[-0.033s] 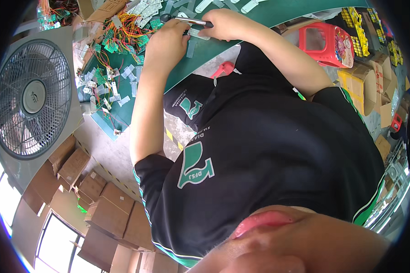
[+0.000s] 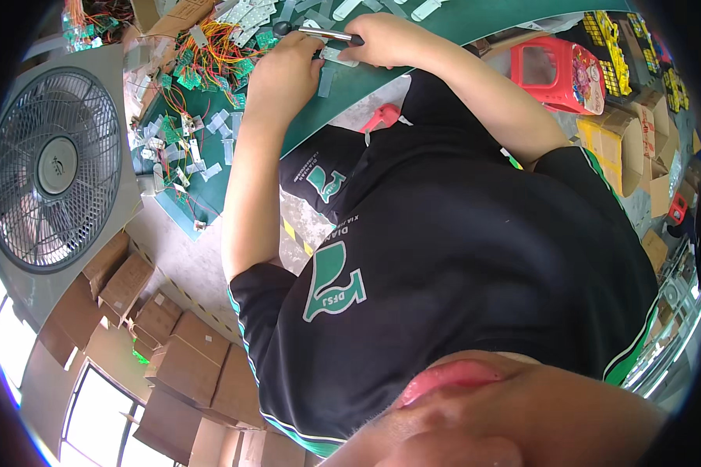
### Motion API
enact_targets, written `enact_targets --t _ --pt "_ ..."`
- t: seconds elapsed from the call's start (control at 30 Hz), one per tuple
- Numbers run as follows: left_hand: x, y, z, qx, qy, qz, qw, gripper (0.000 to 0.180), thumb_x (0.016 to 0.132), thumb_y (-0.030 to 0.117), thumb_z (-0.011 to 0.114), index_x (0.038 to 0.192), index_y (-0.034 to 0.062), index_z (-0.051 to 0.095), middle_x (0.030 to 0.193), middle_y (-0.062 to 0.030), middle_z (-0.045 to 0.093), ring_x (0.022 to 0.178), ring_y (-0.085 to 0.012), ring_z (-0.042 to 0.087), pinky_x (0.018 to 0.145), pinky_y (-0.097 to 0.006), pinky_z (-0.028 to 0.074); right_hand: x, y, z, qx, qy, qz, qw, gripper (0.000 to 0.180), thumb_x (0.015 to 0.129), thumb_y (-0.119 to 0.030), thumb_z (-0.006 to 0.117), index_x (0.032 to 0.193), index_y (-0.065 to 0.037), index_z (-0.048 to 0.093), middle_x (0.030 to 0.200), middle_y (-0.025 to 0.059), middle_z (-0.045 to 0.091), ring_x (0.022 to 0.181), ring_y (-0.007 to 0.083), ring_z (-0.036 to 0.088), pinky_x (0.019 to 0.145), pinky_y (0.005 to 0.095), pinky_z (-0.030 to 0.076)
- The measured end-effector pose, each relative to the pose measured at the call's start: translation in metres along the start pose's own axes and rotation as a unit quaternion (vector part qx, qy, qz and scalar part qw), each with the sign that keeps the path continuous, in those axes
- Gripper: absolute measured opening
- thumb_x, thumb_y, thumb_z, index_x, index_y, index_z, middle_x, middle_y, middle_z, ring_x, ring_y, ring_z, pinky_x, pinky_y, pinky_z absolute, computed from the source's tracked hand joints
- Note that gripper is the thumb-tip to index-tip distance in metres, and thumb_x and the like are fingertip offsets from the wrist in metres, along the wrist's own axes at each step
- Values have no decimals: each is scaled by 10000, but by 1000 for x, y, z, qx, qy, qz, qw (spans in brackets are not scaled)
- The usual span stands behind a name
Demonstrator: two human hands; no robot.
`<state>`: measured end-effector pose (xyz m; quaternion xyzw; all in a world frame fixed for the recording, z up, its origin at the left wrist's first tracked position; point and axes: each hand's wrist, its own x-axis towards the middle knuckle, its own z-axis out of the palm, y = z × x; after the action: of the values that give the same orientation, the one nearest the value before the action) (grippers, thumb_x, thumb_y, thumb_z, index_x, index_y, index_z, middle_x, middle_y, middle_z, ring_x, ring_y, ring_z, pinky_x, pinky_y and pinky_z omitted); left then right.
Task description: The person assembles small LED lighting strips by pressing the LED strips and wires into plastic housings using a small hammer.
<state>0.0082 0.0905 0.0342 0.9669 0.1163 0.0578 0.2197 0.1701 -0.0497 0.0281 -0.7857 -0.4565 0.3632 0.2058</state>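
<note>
My left hand (image 2: 282, 74) is closed at the table's near edge, its fingers curled and partly hidden. My right hand (image 2: 389, 40) is closed opposite it, thumb and fingers at the right end of a small white plate (image 2: 339, 57). The plate's left end reaches close to my left fingertips; what they grip is hidden. A slim tool with a silver shaft (image 2: 329, 34) and black ends spans the gap between both hands, just beyond the plate. Its kind I cannot make out. A clear strip (image 2: 326, 82) lies beside my left hand.
Green circuit boards with red and yellow wires (image 2: 209, 56) are heaped left of my hands on the green table (image 2: 452, 23). White perforated plates (image 2: 245, 15) lie beyond. A large fan (image 2: 58, 165) stands left, cardboard boxes (image 2: 187, 358) below it. At right is a red stool (image 2: 549, 82).
</note>
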Motion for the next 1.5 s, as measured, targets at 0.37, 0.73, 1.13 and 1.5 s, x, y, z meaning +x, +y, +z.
enact_targets --t 0.37,0.73,1.13,1.5 --pt "-3 22 13 7 -11 15 1000 255 890 181 732 1117 80 674 1082 -117 680 947 -361 692 810 -455 560 -17 -5 -44 -144 -27 53 988 376 893 -353 776 987 4 706 965 190 706 912 332 685 777 442 515" --pt "-6 3 32 -48 113 146 982 280 849 142 757 1111 70 688 1115 -115 662 1028 -346 646 903 -445 535 -9 16 -46 -176 -21 -9 984 524 840 -486 796 987 9 712 913 200 702 855 346 682 761 449 522" --pt "-24 5 11 21 89 207 974 326 854 143 727 1178 124 760 1366 -90 655 1306 -329 579 1081 -468 446 -4 26 -43 -176 -11 -36 984 556 824 -498 812 954 30 697 883 210 684 821 349 667 736 462 510" --pt "-9 -8 7 -35 -11 248 968 378 849 176 752 1224 133 747 1380 -113 654 1365 -339 546 1127 -516 421 -6 20 -46 -164 -23 -17 986 538 830 -479 812 938 31 680 875 212 678 822 371 663 726 463 502"
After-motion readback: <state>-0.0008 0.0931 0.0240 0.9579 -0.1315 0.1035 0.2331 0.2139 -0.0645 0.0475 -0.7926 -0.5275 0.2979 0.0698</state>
